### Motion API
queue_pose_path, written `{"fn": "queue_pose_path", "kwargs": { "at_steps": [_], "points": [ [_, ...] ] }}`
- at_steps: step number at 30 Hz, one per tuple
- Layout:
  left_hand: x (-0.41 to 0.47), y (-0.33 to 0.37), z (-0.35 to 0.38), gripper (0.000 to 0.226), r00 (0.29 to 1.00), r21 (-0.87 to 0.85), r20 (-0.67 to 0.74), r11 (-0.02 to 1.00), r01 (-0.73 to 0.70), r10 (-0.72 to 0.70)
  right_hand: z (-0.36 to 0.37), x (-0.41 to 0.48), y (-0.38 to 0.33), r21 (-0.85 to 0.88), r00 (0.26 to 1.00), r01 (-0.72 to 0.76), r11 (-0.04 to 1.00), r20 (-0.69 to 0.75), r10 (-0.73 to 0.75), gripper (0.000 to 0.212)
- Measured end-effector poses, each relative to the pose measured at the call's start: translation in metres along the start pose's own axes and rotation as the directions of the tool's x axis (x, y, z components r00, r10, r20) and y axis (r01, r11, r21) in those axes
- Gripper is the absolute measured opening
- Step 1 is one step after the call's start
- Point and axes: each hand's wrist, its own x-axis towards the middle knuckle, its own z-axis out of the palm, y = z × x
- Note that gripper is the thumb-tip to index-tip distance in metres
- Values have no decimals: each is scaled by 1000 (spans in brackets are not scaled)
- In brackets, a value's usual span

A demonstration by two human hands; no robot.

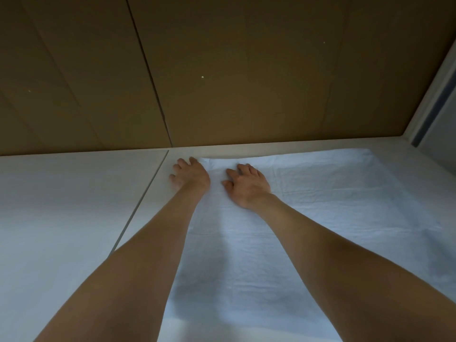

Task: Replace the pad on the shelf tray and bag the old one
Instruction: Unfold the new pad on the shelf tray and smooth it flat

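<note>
- Head view: the pad (320, 206), white and lightly creased, lies spread flat on the shelf tray (153, 203). Its far edge runs just along the tray's back rim and its right side reaches near the side frame (431, 99).
- A bare strip of tray shows left of the pad, up to the seam with the neighbouring tray (61, 206).
- Both arms stretch deep into the shelf, because the pad's far left corner sits right against the cardboard back wall (246, 70).
- The left hand (188, 175) sits on that corner with bent fingers, half on pad and half on bare tray. I cannot tell whether it pinches the corner or only presses it down.
- The right hand (246, 183) lies just beside it on the pad, fingers spread and released, grasping nothing. It likely pins the sheet so it does not slide while the corner is set.
- The pad looks clean and already laid out, so this is probably the fresh one being squared to the tray.
- No bag and no second pad are in view.
</note>
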Motion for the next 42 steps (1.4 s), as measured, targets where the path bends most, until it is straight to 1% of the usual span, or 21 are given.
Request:
{"fn": "queue_pose_path", "kwargs": {
  "at_steps": [1, 2, 4, 5, 6, 8, 9, 11, 13, 15, 18, 22, 27, 31, 34, 38, 42],
  "points": [
    [-3, 1, 0, 52, 998, 26, -36, 999, -47, 48, -1, -2, 1, 4, 1000, -11, 1000, 3, 11, 56],
    [-6, 3, 1, 52, 988, 38, -84, 992, -123, 126, -3, -4, 3, 5, 1000, -27, 1000, -2, 27, 57],
    [-15, 11, 3, 50, 938, 45, -131, 947, -318, 322, -7, -12, 10, -10, 998, -66, 998, -13, 66, 59],
    [-23, 17, 3, 50, 914, 31, -110, 920, -390, 391, -9, -16, 14, -27, 996, -87, 996, -13, 86, 60],
    [-31, 23, 5, 53, 904, 1, -62, 906, -423, 423, -11, -20, 20, -43, 994, -109, 993, -11, 109, 61],
    [-47, 35, 7, 59, 909, -57, 60, 910, -410, 413, -16, -28, 32, -67, 988, -157, 985, -1, 158, 62],
    [-55, 40, 9, 59, 906, -55, 110, 912, -406, 410, -18, -32, 39, -78, 984, -178, 981, 8, 179, 62],
    [-68, 45, 13, 59, 898, -20, 166, 911, -411, 408, -20, -40, 50, -100, 977, -207, 973, 25, 210, 63],
    [-74, 45, 16, 61, 903, -9, 200, 923, -386, 380, -20, -47, 58, -121, 972, -220, 968, 50, 228, 65],
    [-76, 43, 18, 65, 912, 13, 213, 932, -361, 350, -18, -51, 62, -132, 970, -223, 966, 65, 233, 66],
    [-77, 40, 20, 66, 917, 39, 203, 933, -357, 342, -16, -52, 64, -131, 971, -220, 967, 69, 230, 66],
    [-79, 40, 21, 66, 920, 46, 196, 934, -355, 340, -15, -53, 63, -130, 970, -220, 967, 72, 230, 66],
    [-76, 39, 18, 62, 917, 63, 215, 932, -356, 335, -21, -62, 71, -109, 979, -170, 979, 93, 180, 67],
    [-80, 53, 14, 60, 931, 35, 210, 950, -312, 298, -28, -80, 98, -122, 973, -209, 970, 74, 219, 68],
    [-100, 81, 13, 60, 903, -4, 212, 925, -381, 373, -34, -94, 120, -115, 958, -276, 954, 43, 283, 68],
    [-134, 123, 19, 58, 833, -33, 210, 856, -517, 511, -43, -112, 144, -130, 942, -330, 935, 15, 335, 65],
    [-156, 153, 22, 55, 786, -54, 219, 811, -582, 578, -48, -127, 169, -122, 931, -361, 924, 9, 365, 61]
  ]
}}
